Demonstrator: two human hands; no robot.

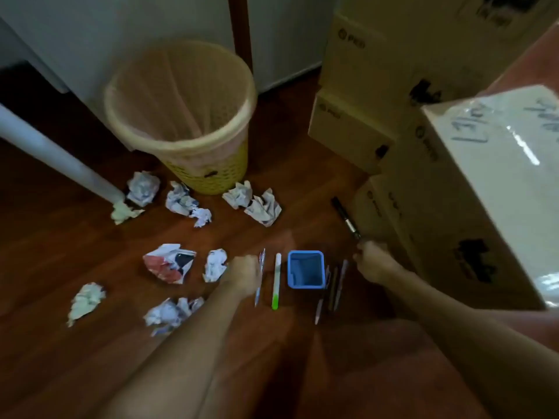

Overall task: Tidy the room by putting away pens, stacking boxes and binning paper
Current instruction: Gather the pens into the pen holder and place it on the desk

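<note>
A small blue pen holder stands open on the wooden floor. To its left lie a clear blue pen and a white-and-green pen; several dark pens lie to its right. My left hand is blurred, its fingers curled against the clear blue pen. My right hand pinches the near end of a black marker that lies beside the boxes. Several crumpled paper balls are scattered across the floor in front of a yellow mesh bin.
Cardboard boxes are stacked at the right, and a large taped box stands close by my right arm. A white table leg slants in from the left. White cabinets line the far wall.
</note>
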